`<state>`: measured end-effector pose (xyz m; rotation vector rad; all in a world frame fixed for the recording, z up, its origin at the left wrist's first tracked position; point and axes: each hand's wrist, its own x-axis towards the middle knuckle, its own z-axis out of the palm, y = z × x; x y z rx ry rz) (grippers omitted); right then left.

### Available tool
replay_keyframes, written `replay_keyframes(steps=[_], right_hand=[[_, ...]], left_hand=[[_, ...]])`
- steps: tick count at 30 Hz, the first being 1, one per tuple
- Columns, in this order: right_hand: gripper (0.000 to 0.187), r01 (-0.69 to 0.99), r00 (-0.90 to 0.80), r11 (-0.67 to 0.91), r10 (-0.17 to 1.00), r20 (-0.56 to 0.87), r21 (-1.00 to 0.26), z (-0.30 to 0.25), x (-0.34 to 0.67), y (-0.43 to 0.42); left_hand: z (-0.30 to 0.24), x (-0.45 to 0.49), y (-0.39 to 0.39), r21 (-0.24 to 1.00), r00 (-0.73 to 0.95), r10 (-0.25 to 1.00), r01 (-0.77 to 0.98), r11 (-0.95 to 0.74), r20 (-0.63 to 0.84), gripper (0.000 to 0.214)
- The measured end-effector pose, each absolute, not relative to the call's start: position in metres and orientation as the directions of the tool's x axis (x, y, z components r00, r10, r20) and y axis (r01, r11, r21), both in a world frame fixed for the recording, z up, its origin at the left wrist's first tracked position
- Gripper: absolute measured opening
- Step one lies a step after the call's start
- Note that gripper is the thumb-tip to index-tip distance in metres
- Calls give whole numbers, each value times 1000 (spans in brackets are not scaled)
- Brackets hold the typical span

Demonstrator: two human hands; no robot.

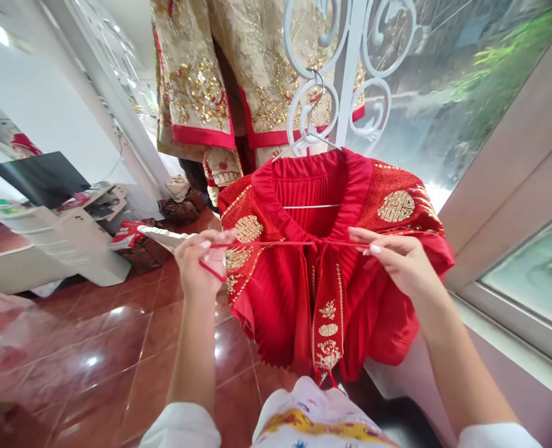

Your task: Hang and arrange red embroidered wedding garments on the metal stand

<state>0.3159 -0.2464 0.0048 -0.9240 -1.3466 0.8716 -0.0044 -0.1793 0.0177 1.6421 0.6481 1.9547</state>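
A red pleated garment with gold embroidery hangs on a white hanger hooked to a white scrolled metal stand. A thin red cord is stretched level across its front. My left hand is closed, pinching the cord's left end, with a loop hanging under the fingers. My right hand pinches the cord's right end between thumb and fingers near the garment's right shoulder.
A gold and red embroidered robe hangs behind the stand. A white desk with a dark monitor stands at the left. Glossy red floor tiles lie below. A window and sill run along the right.
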Motion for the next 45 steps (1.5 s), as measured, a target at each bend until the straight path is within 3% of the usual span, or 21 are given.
replay_keyframes(steps=[1, 2, 3, 5, 7, 9, 11, 13, 16, 19, 23, 25, 30, 34, 38, 41, 45], right_hand=[[21, -105, -11, 402, 914, 405, -910, 6, 309, -244], [26, -196, -53, 383, 915, 400, -903, 7, 303, -241], [30, -253, -87, 349, 921, 381, -902, 8, 298, -237], [37, -281, -98, 283, 942, 321, -917, 7, 289, -232], [38, -232, -45, 247, 964, 264, -941, 4, 283, -227], [34, -148, 45, 219, 976, 215, -964, 0, 278, -225], [31, -17, 127, 182, 976, 178, -983, -4, 273, -223], [27, 199, 207, 159, 958, 200, -967, -8, 270, -221], [20, 634, 222, 135, 912, 346, -761, -10, 266, -215], [16, 844, 128, 106, 912, 389, -526, -5, 269, -209], [26, 870, 68, 90, 952, 298, -484, 5, 275, -205], [24, 881, 57, 84, 958, 282, -466, 9, 274, -205], [25, 933, -2, 142, 921, 390, -331, 12, 264, -216], [31, 806, -107, 363, 866, 488, -467, 26, 283, -231], [34, 722, -3, 397, 820, 573, -566, 43, 317, -235], [36, 647, 7, 356, 881, 472, -674, 48, 329, -228], [36, 392, -193, 146, 978, 74, -908, 54, 331, -217]], left_hand=[[23, 3, -182, 710, -13, 732, -234, -665, 681, 36], [27, 10, -184, 780, 163, 774, -286, -556, 611, 36], [30, 17, -185, 850, 338, 779, -231, -474, 527, 36], [30, 36, -187, 877, 516, 780, 106, -468, 354, 35], [22, 61, -188, 675, 440, 846, 528, -516, 302, 34], [9, 87, -188, 389, 312, 871, 800, -456, 380, 34], [-4, 108, -186, 178, 281, 861, 906, -383, 425, 35], [-12, 121, -183, 57, 316, 846, 925, -374, 429, 31], [-14, 124, -179, -16, 416, 797, 890, -456, 438, 23], [-9, 117, -174, 112, 461, 753, 815, -569, 470, 22], [-5, 110, -168, 586, 473, 782, 521, -620, 407, 24], [-7, 111, -167, 674, 436, 799, 443, -591, 413, 25], [-4, 114, -171, 649, 215, 781, 451, -612, 587, 9], [20, 100, -168, 722, 175, 754, 218, -657, 633, 10], [49, 80, -160, 669, 16, 683, 180, -721, 731, 16], [61, 63, -156, 656, 83, 683, 220, -722, 725, 13], [65, 42, -160, 613, 485, 707, 369, -698, 514, 9]])
